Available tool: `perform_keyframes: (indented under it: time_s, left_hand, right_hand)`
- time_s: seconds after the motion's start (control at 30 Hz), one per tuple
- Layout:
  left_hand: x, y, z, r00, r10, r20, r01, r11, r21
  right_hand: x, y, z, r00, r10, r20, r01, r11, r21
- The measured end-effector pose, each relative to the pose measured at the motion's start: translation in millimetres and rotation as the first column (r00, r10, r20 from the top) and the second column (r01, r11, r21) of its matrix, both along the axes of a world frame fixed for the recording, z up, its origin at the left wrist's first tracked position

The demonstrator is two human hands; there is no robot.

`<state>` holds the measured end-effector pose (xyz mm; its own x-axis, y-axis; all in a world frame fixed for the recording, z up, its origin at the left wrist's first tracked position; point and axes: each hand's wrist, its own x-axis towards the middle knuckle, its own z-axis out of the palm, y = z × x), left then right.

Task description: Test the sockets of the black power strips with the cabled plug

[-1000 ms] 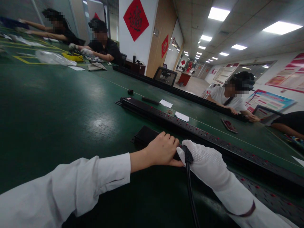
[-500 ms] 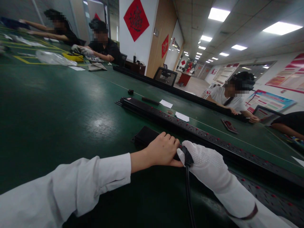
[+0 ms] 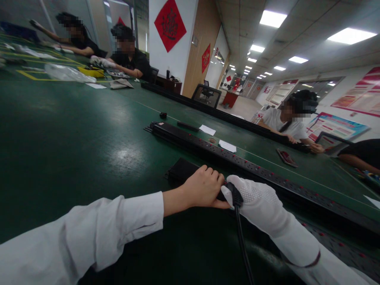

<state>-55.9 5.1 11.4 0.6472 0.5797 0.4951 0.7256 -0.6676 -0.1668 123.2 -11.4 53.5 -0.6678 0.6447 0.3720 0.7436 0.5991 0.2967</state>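
My bare left hand point(image 3: 204, 187) is wrapped over a long black power strip point(image 3: 181, 170), whose near-left end sticks out past the fingers. Right beside it, my right hand point(image 3: 257, 198), in a white dotted glove, is closed on a black power plug point(image 3: 235, 194). The plug is at the strip's top face, but the glove hides whether its pins are in a socket. A black cord point(image 3: 244, 245) hangs from the plug toward me. The strip continues to the lower right beneath my right arm, with red marks along it.
Another long black power strip point(image 3: 225, 156) lies parallel just beyond my hands. Behind it are white paper slips point(image 3: 228, 146), a small black piece point(image 3: 163, 115) and a phone-like object point(image 3: 286, 157). Co-workers sit around the green table point(image 3: 74, 158); a clear plastic bag point(image 3: 69, 73) lies far left.
My right hand and the plug have shifted very slightly, and the cord's lower part has swung right. My left hand stays put. A co-worker at far left has raised an arm.
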Motion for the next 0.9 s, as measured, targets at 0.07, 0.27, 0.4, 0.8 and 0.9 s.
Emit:
perform_keyframes:
  time_s: [0.07,0.27,0.4,0.8,0.9]
  left_hand:
    - [0,0,0.4,1.000,-0.001,-0.001,0.001,1.000,-0.001]
    - [-1,0,1.6,1.000,-0.006,-0.016,0.006,1.000,0.005]
    - [-1,0,1.7,1.000,-0.012,-0.026,0.012,1.000,0.015]
    - [1,0,0.0,1.000,0.006,-0.023,-0.006,1.000,0.022]
    - [1,0,-0.4,1.000,0.006,-0.029,-0.005,1.000,0.026]
  right_hand:
    - [0,1,1.8,1.000,-0.003,-0.002,0.003,1.000,-0.021]
    - [-10,1,7.4,0.999,0.027,0.024,-0.025,0.997,-0.070]
    - [-12,1,4.8,1.000,0.021,0.002,-0.021,0.999,-0.036]
    - [0,3,-10.3,0.998,0.008,-0.067,-0.014,0.995,-0.096]
    - [-2,3,-11.1,0.996,0.003,-0.085,-0.012,0.994,-0.104]
